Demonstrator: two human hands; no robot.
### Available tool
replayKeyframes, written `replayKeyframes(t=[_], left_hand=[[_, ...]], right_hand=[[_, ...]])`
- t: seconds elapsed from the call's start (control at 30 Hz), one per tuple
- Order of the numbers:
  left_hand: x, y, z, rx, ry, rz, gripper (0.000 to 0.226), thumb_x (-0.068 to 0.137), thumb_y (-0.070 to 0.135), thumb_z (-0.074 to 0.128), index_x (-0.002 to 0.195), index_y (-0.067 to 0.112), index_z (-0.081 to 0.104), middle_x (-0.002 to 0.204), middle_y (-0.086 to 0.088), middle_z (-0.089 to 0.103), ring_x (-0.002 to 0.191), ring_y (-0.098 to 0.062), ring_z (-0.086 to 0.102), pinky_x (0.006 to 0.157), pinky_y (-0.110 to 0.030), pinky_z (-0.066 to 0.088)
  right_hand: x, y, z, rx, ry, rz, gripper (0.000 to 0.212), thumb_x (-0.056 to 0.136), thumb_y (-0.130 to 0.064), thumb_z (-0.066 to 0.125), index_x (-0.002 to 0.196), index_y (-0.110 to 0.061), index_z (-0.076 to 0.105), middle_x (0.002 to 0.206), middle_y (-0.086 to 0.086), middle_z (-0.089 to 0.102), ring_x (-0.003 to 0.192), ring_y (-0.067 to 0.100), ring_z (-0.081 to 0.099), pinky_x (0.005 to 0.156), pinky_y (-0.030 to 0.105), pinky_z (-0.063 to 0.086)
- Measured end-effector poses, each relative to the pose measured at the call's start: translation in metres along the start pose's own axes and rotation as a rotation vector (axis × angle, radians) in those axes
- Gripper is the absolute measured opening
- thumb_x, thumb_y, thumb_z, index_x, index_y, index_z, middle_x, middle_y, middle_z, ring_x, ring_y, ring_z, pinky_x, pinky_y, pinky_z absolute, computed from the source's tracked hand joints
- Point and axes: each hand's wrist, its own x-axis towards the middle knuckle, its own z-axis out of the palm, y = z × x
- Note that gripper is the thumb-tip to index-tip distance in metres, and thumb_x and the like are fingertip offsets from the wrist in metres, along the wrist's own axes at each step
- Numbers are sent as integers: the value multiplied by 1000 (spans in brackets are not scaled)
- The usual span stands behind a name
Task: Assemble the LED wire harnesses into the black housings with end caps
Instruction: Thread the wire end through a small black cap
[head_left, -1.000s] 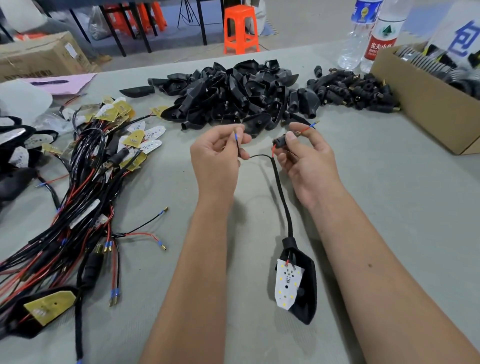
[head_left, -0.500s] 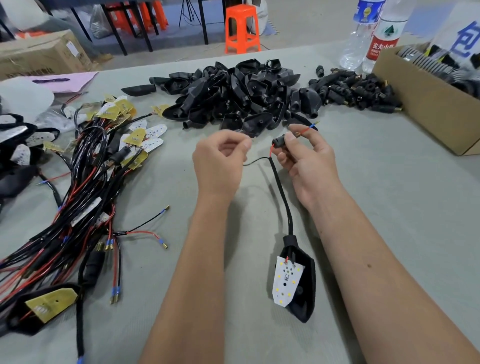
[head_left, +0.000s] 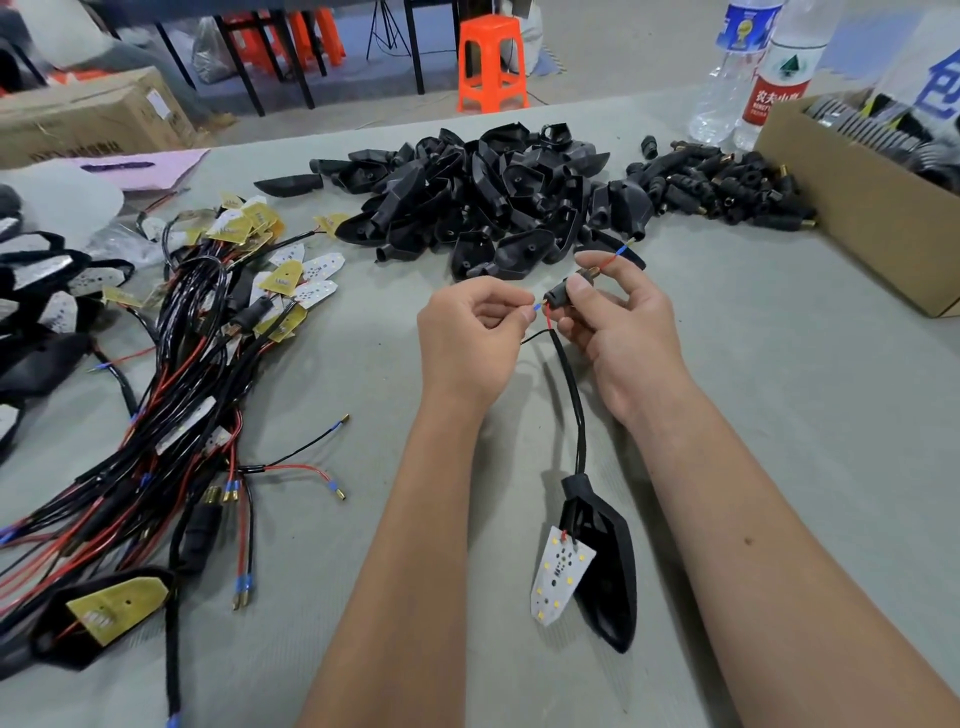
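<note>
Left hand (head_left: 470, 332) pinching a blue-tipped wire (head_left: 529, 313), right hand (head_left: 613, 322) gripping a small black end cap (head_left: 560, 292) just beside it, black housing (head_left: 608, 566) with white LED board (head_left: 560, 574) lying on the grey surface (head_left: 779, 395) between the forearms.

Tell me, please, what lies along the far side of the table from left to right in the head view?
Pink sheet → pile of black housings → pile of black end caps → water bottles → cardboard box.

A single head-worn wide-angle view looks forward and down, close over the grey table (head_left: 779, 395).
</note>
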Motion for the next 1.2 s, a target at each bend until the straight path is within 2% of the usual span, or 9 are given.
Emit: replayKeyframes(t=[0.13, 0.3, 0.43, 0.6, 0.67, 0.83, 0.93, 1.1, 1.2], left_hand=[[-1, 2, -4, 55, -27, 16, 24, 81, 4, 82, 77, 25, 71, 69, 8, 71, 64, -5, 67, 64, -19, 55], [-3, 4, -1, 26, 36, -59, 24, 80, 9, 84, 78, 21, 64, 71, 1, 74, 66, -13, 71, 68, -28, 59], [-5, 3, 1, -75, 49, -130, 21, 80, 8, 83, 79, 17, 64, 73, -5, 75, 71, -22, 74, 76, -42, 63], [-7, 9, 6, 21, 85, 70, 33, 79, 1, 82, 71, 25, 60, 69, 5, 69, 64, -11, 66, 63, -24, 55], [-8, 10, 8, 55, 108, 103, 34, 79, 2, 81, 69, 25, 59, 67, 7, 68, 62, -8, 64, 61, -22, 53], [-5, 7, 4, -102, 55, 25, 13, 86, 10, 80, 91, 16, 69, 87, 2, 76, 83, -11, 74, 78, -23, 58], [-2, 3, -1, 3, 38, 25, 7, 91, 19, 76, 98, 19, 76, 94, 9, 76, 94, -10, 71, 87, -27, 56], [-2, 0, -9, -107, -39, 4, 12, 92, 9, 74, 87, 20, 78, 80, -2, 77, 77, -19, 73, 82, -38, 62], [-1, 0, -9, -89, -35, 23, 15, 91, 9, 74, 85, 22, 77, 74, 2, 75, 71, -11, 70, 76, -31, 60]], right_hand=[[-1, 1, 2, -123, -12, -84, 20, 98, -3, 65, 114, -14, 67, 75, 12, 71, 68, 18, 67, 65, 25, 56], [-2, -2, 0, -142, -32, -95, 20, 98, -4, 65, 114, -14, 67, 75, 11, 71, 68, 18, 68, 63, 23, 55], [-2, -4, -1, -165, -45, -133, 20, 96, -5, 67, 114, -15, 67, 73, 10, 70, 70, 18, 69, 65, 24, 54], [-4, -5, 0, -80, -11, -55, 16, 93, -6, 73, 107, -14, 69, 76, 11, 72, 67, 19, 67, 63, 24, 54], [-3, -6, -1, -61, -14, -30, 16, 92, -7, 74, 106, -12, 69, 78, 12, 72, 68, 20, 67, 63, 25, 54], [-5, -7, 1, -3, -6, -26, 14, 96, -6, 71, 109, -10, 68, 78, 10, 74, 69, 19, 67, 64, 25, 55], [-6, -7, 3, 52, 26, -7, 13, 98, -7, 68, 111, -9, 68, 76, 8, 74, 69, 17, 69, 65, 23, 55], [-5, -8, 1, 92, 56, 8, 13, 97, -8, 69, 110, -10, 67, 76, 8, 74, 72, 18, 71, 68, 24, 55], [-6, -8, 1, 73, 39, 5, 12, 96, -8, 70, 108, -12, 67, 78, 10, 74, 72, 20, 70, 68, 25, 55]])
